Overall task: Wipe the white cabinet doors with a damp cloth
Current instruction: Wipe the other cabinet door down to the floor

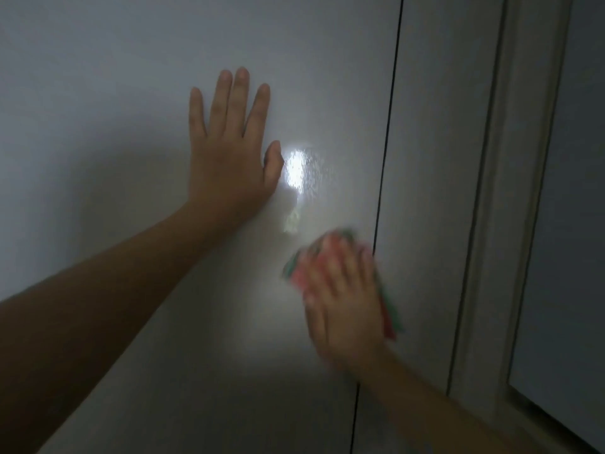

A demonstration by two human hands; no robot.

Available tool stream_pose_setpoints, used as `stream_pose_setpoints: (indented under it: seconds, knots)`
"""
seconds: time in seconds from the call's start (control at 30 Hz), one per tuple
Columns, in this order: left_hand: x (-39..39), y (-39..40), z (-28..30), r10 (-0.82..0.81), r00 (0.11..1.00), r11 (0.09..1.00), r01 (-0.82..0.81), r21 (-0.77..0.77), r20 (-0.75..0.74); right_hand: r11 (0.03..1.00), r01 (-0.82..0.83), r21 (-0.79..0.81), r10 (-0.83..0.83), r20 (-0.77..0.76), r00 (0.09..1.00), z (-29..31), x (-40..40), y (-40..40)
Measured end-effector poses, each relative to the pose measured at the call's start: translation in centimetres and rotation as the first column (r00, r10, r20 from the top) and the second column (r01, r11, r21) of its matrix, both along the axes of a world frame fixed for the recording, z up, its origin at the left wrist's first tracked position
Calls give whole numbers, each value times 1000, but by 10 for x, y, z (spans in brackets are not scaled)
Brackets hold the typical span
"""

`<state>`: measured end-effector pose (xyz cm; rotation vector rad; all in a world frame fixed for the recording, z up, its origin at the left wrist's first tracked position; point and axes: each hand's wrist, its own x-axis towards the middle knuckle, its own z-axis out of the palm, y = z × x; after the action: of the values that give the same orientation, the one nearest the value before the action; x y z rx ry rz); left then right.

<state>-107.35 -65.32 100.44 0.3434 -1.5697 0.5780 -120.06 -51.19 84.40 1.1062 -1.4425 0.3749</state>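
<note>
Hand position was recorded first: the left hand [229, 149] lay flat against the wide cabinet door [114, 77], fingers straight and spread, grasping nothing, apparently bracing. That door filled most of the view. A dark vertical seam [388, 132] separated it from a narrower door [442, 158] to the right, and beyond that stood a pale frame [517, 158] with a dim panel.

The right hand [345, 299] pressed a red and green cloth [314, 257] flat onto the wide door, low and just beside the seam; fingers appeared extended over the cloth, though motion blur prevented certainty about any curl at the edges. The blur suggested an active wiping stroke.

A bright reflection [296, 168] sat beside the left thumb, with a mottled, apparently wet sheen around it. In my judgement, the central patch of the wide door had been wiped; the narrower door showed no such sheen and likely remained to be done.
</note>
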Motion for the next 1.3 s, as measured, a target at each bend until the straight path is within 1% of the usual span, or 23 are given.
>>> stream_pose_setpoints:
  seconds: [0.03,0.07,0.13,0.2,0.3,0.33,0.37,0.4,0.43,0.47,0.53,0.6,0.67,0.73,0.83,0.9,0.93,0.97,1.03,1.1,1.13,1.2,1.3]
  knots:
    - [1,1,-1,5,1000,1000,-5,7,10,992,12,129,-3,-68,998,-29,-1,10]
    - [2,2,-1,6,1000,1000,-6,16,18,977,33,210,-6,-128,992,-46,-8,22]
    - [2,3,-3,7,1000,1000,-8,22,24,965,54,257,-16,-146,989,-35,-24,44]
    - [2,2,-2,19,1000,1000,-19,14,24,988,49,147,-35,-96,995,12,-35,48]
    - [0,1,-1,11,1000,1000,-11,17,12,988,36,-151,-17,124,992,87,-34,35]
    - [-1,1,-1,11,1000,1000,-11,19,9,967,48,-249,-5,171,985,95,-29,25]
    - [0,0,-1,12,1000,1000,-12,21,11,955,58,-289,-6,179,984,92,-23,16]
    - [0,0,-1,11,1000,1000,-11,19,14,963,53,-264,-11,156,988,79,-19,10]
    - [0,-1,-3,12,1000,1000,-12,17,17,984,27,-177,-9,100,995,57,-15,7]
    - [-1,-2,-3,7,1000,1000,-7,11,17,998,1,-63,0,15,1000,32,-13,7]
    - [-1,-1,-4,-17,1000,1000,17,11,16,989,20,147,-3,-118,993,-10,-15,20]
    - [2,3,-5,-1,1000,1000,1,30,28,978,32,206,5,-173,985,-22,-21,34]
    - [3,8,-5,5,998,998,-9,67,57,977,25,211,10,-163,987,-9,-22,37]
    - [10,11,-1,-6,996,995,-3,96,89,989,1,147,20,-145,989,23,-11,21]
    - [29,3,0,-166,978,985,158,69,130,995,3,-103,-1,19,1000,72,18,-16]
    - [52,-17,-12,-222,972,972,215,92,79,976,17,-217,4,94,996,76,36,-36]
    - [69,-31,-25,-198,980,969,192,154,28,981,-10,-194,27,85,996,62,46,-48]
    - [84,-41,-38,-171,985,958,172,228,-24,992,-52,-113,57,45,997,42,54,-55]
    - [114,-57,-65,-128,989,933,146,328,-75,980,-128,150,140,-72,988,-6,75,-64]
    - [139,-68,-88,-97,995,933,97,347,-18,937,-77,341,142,-172,975,-39,76,-56]
    - [157,-77,-96,-66,998,935,55,349,18,925,-61,376,139,-185,973,-43,77,-55]
    - [186,-98,-106,-30,999,928,17,373,29,934,-56,352,118,-158,980,-30,81,-61]
    - [218,-130,-118,22,1000,911,-21,413,3,977,-88,194,106,-89,990,21,120,-108]
